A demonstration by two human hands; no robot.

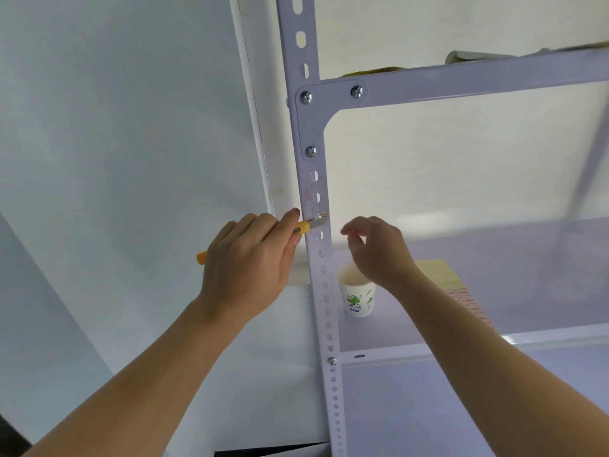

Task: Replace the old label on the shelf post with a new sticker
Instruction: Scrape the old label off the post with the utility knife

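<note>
A white perforated shelf post [324,282] runs top to bottom through the middle. My left hand [250,258] grips a yellow utility knife [304,226], its metal blade laid across the post. A small pink scrap of old label [323,213] clings to the post just above the blade, with faint residue higher up. My right hand [379,249] hovers just right of the post, fingers loosely curled and holding nothing. A sheet of stickers [468,301] lies on the shelf, partly behind my right forearm.
A paper cup [357,298] with a green print stands on the shelf board [494,331] beside the post. A pale yellow pad [435,270] lies behind it. An upper shelf beam [461,80] crosses above. A white wall fills the left.
</note>
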